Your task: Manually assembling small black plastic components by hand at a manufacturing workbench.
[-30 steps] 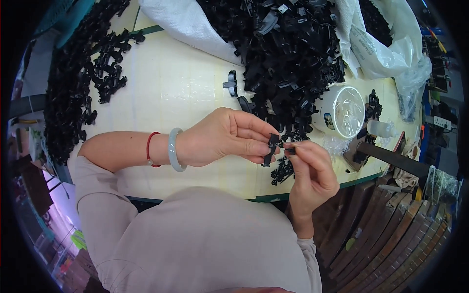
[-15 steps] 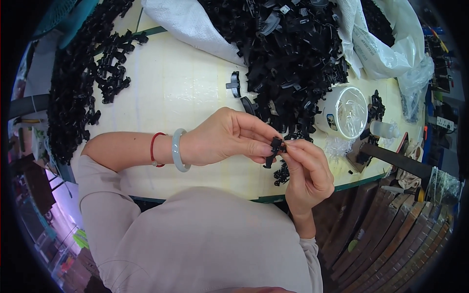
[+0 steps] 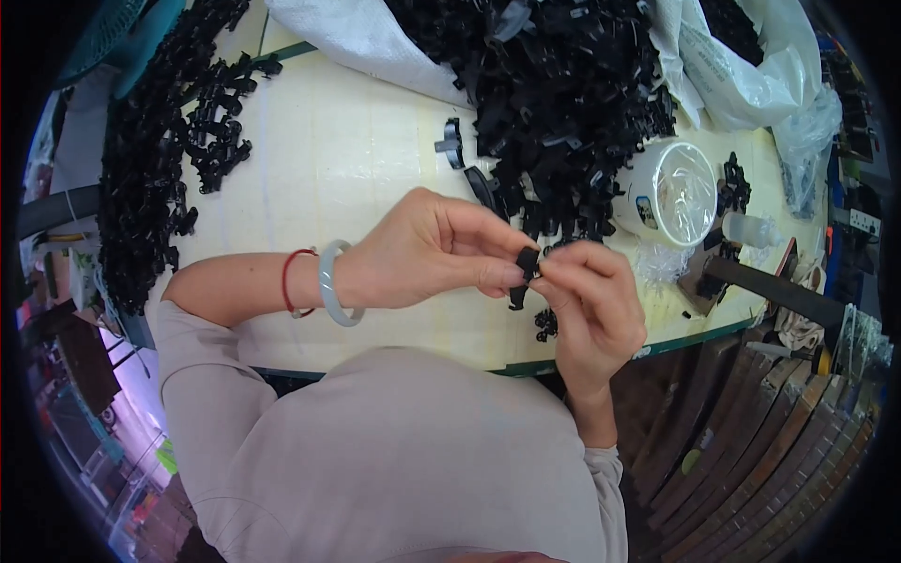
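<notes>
Over the near part of the table, my left hand pinches a small black plastic part between thumb and fingers. The part hangs slightly tilted, its lower end sticking out below the fingertips. My right hand meets it from the right, with thumb and forefinger closed at the part's right side. Whether a second tiny piece sits between those right fingertips is hidden. Just beyond my hands spreads a big pile of black plastic parts. Two curved black pieces lie at its left edge.
A long heap of black parts runs down the table's left side. Right of the pile stand a white tub with clear film inside and a small translucent bottle. A dark metal bar juts in nearby. White sacks lie behind.
My right hand has shifted slightly and its fingertips press closer against the black part. The part has turned a little in my left fingers. The view has moved slightly.
</notes>
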Available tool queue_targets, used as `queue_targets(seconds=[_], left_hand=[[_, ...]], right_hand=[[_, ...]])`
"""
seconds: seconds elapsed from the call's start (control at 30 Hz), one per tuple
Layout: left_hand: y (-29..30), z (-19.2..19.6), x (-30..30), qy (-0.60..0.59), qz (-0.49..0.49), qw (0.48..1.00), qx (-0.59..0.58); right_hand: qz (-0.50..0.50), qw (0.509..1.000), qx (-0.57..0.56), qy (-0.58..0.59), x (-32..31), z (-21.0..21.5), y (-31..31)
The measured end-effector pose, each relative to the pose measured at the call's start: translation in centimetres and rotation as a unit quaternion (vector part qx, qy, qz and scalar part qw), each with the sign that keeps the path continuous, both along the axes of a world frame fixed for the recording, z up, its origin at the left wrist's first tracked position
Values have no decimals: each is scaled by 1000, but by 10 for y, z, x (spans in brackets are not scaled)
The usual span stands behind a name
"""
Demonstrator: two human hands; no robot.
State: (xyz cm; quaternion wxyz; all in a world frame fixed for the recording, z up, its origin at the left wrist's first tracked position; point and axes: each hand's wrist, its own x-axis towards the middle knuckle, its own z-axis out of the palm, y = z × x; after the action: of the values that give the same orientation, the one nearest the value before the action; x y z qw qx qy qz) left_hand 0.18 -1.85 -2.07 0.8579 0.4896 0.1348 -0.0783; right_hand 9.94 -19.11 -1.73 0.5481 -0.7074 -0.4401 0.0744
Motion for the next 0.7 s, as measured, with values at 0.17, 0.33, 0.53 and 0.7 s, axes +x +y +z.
queue_targets(seconds=[0.17,0.33,0.53,0.7], left_hand=[[35,13,-13,101,75,975,182],[87,4,-47,172,159,916,327],[94,13,-61,186,248,810,497],[75,18,-38,-15,183,700,690]], right_hand=[[-181,964,71,179,16,16,-13],[-48,977,-177,-105,18,4,-28],[-45,966,-199,-160,13,-4,-12],[-32,974,-209,-75,13,-1,-18]])
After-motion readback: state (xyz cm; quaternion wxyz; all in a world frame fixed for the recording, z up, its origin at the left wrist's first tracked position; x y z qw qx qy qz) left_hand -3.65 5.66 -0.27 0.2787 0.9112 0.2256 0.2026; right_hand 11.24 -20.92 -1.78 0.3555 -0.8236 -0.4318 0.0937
